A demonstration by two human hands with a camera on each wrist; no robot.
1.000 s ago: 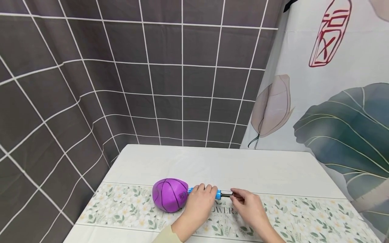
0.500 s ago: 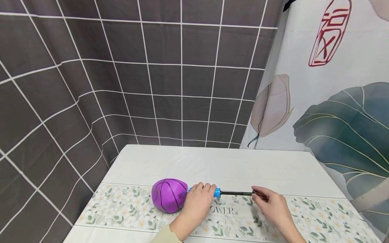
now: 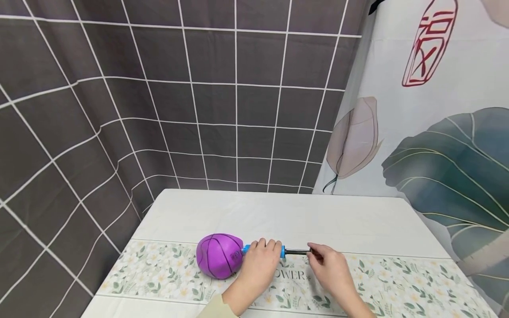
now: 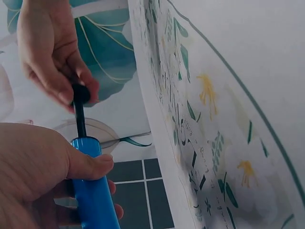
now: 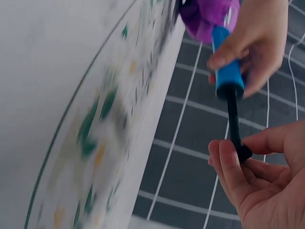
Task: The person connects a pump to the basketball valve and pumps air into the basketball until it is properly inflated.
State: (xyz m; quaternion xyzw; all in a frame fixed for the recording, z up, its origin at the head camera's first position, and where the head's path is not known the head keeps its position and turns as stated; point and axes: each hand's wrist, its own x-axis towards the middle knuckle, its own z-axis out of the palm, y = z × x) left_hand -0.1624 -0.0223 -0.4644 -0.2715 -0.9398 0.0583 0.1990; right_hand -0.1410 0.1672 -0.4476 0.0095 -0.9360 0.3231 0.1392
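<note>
A purple ball [image 3: 219, 257] with black seam lines, dented and only partly round, lies on the table left of my hands. The blue barrel of a hand pump [image 4: 95, 200] points at the ball's right side. My left hand [image 3: 260, 265] wraps its fingers round that barrel, hiding much of it. From the barrel's right end comes a black rod [image 3: 296, 251], partly drawn out. Its black end knob [image 5: 244, 152] is pinched between the thumb and fingers of my right hand [image 3: 332, 270].
The white table [image 3: 278, 216] carries a floral printed band [image 3: 159, 269] under the ball and hands. A dark grid-patterned curtain [image 3: 214, 106] hangs behind and to the left. A white curtain [image 3: 397, 132] with plant prints hangs at the right.
My right hand first pulled the pump's rod far out to the right, then moved back left, so less rod shows now. My left hand and the ball stay nearly in place.
</note>
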